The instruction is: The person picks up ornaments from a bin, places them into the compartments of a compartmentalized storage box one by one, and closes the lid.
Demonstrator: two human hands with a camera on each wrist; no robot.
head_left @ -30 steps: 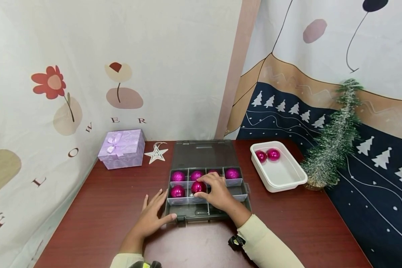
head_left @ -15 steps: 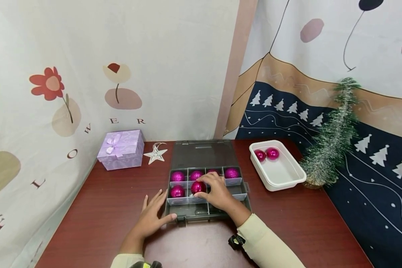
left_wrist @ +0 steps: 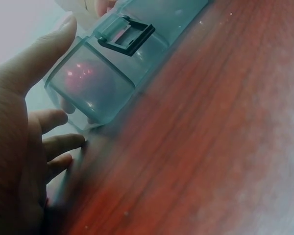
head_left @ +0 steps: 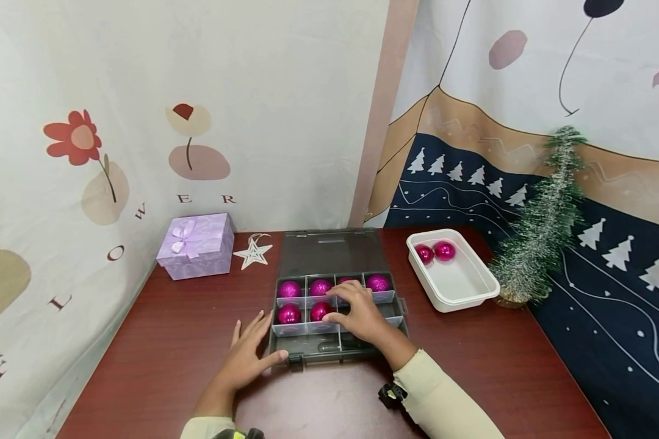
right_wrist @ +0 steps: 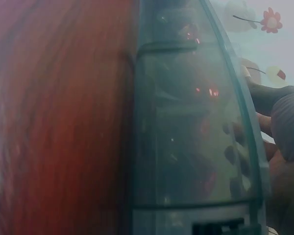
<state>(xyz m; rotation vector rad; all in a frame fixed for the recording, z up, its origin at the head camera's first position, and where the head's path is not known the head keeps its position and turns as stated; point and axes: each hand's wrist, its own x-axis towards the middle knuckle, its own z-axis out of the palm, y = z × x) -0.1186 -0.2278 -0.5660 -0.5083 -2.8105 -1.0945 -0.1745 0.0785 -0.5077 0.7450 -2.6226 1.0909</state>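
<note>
The grey divided box (head_left: 329,242) lies with its lid back. Four glittery magenta balls sit in its back row, one partly hidden by my right hand (head_left: 358,314). Two shiny balls, including one (head_left: 320,311) in the second compartment, fill the left of the middle row. My right hand hovers just right of that ball, fingers curved and thumb apart, not gripping it. My left hand (head_left: 245,352) rests at the box's left front corner, fingers spread along the side, thumb on the front edge. In the left wrist view, that hand (left_wrist: 19,103) is beside the clear box wall (left_wrist: 108,58).
A white tray (head_left: 454,301) with two shiny magenta balls (head_left: 445,250) stands right of the box. Behind it to the right is a small frosted tree (head_left: 543,231). At the back left are a lilac gift box (head_left: 198,247) and a white star ornament (head_left: 254,252).
The shiny ball between my right thumb and fingers has been let go and sits lower in its compartment. My right hand has shifted slightly right; my left hand stays in place.
</note>
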